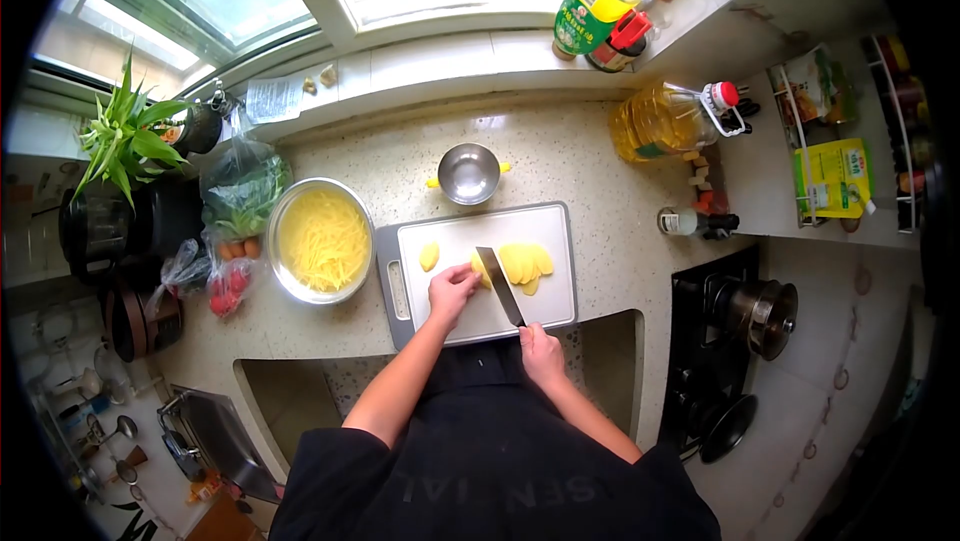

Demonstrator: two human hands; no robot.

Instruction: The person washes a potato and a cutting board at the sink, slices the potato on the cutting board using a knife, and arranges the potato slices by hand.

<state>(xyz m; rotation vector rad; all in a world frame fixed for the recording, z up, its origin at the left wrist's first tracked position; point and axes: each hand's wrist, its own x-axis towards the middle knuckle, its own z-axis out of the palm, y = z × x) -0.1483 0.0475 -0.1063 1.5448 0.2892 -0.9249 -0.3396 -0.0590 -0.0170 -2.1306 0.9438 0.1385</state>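
A white cutting board with a grey edge (460,321) lies on the counter. My right hand (542,353) is closed round the handle of a knife (500,286), whose blade points away from me over the board. My left hand (453,295) has its fingers bent together against a yellow potato piece (483,267) at the blade's left side. Thin potato slices (525,266) overlap in a pile right of the blade. Another potato piece (429,257) lies alone on the board's left part.
A bowl of yellow shreds (325,241) stands left of the board, a small metal bowl (469,174) behind it. Bagged vegetables (243,191) are further left. An oil bottle (665,123) stands back right; a stove (707,341) with a pot (763,319) is at the right.
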